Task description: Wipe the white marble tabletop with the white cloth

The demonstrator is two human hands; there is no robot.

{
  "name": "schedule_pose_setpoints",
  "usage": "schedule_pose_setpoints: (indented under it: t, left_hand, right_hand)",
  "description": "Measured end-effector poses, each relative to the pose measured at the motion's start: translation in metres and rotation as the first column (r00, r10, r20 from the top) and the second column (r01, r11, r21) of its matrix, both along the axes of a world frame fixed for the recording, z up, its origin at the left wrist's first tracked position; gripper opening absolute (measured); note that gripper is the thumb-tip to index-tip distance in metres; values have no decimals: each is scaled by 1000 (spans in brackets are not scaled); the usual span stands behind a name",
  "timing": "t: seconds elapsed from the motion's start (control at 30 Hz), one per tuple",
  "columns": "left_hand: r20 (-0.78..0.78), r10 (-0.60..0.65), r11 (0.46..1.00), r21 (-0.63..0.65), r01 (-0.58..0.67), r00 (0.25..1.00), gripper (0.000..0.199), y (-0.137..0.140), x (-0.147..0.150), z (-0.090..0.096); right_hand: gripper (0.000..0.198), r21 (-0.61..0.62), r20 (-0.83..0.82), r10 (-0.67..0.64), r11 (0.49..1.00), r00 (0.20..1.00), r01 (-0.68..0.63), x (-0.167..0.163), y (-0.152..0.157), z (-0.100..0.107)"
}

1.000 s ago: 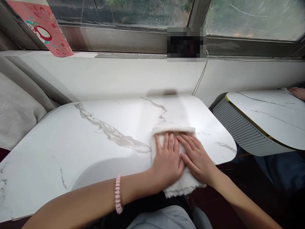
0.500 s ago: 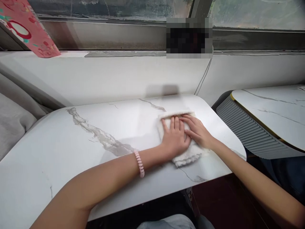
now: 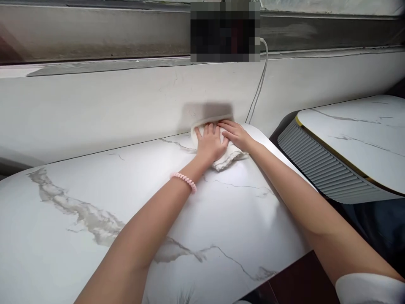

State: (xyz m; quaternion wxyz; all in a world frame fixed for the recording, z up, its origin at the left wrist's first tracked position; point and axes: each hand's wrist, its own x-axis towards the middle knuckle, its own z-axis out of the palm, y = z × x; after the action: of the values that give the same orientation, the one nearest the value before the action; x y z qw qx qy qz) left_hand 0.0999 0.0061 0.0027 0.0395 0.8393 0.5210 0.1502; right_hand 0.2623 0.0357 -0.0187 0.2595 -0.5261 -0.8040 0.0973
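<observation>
A white cloth [image 3: 227, 161] lies at the back edge of a white marble-patterned table [image 3: 240, 219], its far edge touching the wall. Pressed flat on the cloth is my left hand [image 3: 210, 145], fingers spread and stretched forward. A pink coiled band [image 3: 184, 180] circles the left wrist. My right hand [image 3: 236, 134] rests on the cloth's right side with its fingers outstretched, right beside the left hand and overlapping it slightly at the fingertips. Both hands cover much of the cloth.
Behind the table rises a white wall [image 3: 126, 101] beneath a window frame. A blurred-out dark item [image 3: 224, 31] is on the ledge, and a white cable [image 3: 261, 82] hangs near it. To the right stands a second marble-patterned table [image 3: 357, 126] with a ribbed side.
Both hands have slid the cloth away from me, from the table's middle right to its back edge by the wall. The view has also shifted, and the pink patterned item has left the picture.
</observation>
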Motion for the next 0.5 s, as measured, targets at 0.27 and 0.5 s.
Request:
schedule_pose_setpoints:
  t: [0.27, 0.5]
  left_hand:
    - [60, 26, 999, 36, -28, 998, 51, 10, 3, -2]
    - [13, 36, 999, 12, -36, 999, 58, -14, 0, -2]
  right_hand:
    - [54, 3, 44, -25, 1000, 999, 25, -1, 9, 2]
    - [56, -3, 110, -54, 998, 992, 55, -4, -15, 1]
